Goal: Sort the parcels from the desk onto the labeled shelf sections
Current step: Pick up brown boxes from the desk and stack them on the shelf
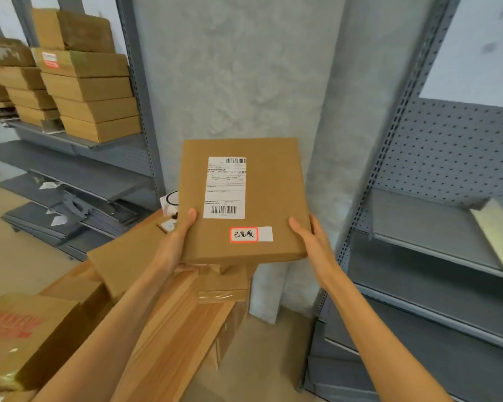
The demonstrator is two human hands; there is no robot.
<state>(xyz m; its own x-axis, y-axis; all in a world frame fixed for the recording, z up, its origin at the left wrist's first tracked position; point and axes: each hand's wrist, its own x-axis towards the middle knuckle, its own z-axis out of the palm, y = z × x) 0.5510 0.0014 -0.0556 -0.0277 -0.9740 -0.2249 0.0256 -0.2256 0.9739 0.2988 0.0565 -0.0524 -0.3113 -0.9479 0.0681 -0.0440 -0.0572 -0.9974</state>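
A flat brown cardboard parcel point(270, 195) is held up in front of me, above the far end of the wooden desk point(169, 329). It carries a white shipping label with barcodes and a small red-bordered sticker with handwritten characters. My left hand point(176, 242) grips its lower left edge, thumb on top. My right hand point(310, 242) grips its lower right edge, thumb on top. More brown parcels point(224, 285) lie on the desk below it.
A grey shelf unit point(436, 248) with pegboard back stands at right, one pale flat item on it. At left another shelf point(79, 142) holds stacked cardboard boxes. A box with red print point(18, 329) sits on the desk's near left. A concrete pillar point(238, 82) rises ahead.
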